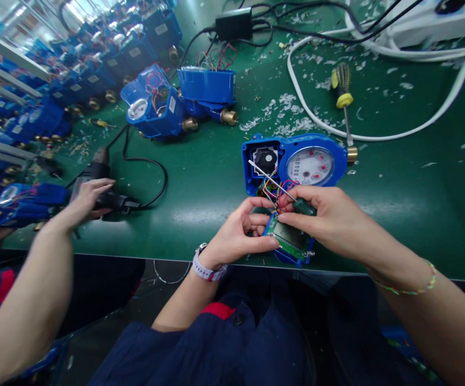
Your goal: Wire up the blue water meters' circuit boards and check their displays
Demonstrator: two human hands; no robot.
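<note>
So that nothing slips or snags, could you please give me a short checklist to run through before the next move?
1. Display board steadied: ok, the left hand holds its edge.
2. Green-handled screwdriver under control: ok, it is in the right hand.
3. Coloured wires properly connected: cannot tell, their ends do not show clearly.
4. Blue meter resting on the table: ok, it lies dial up.
5. Yellow-and-black screwdriver clear of the white cable: not ok, its shaft crosses it.
6. Table free of scraps: not ok, pale scraps lie beyond the meter.
</note>
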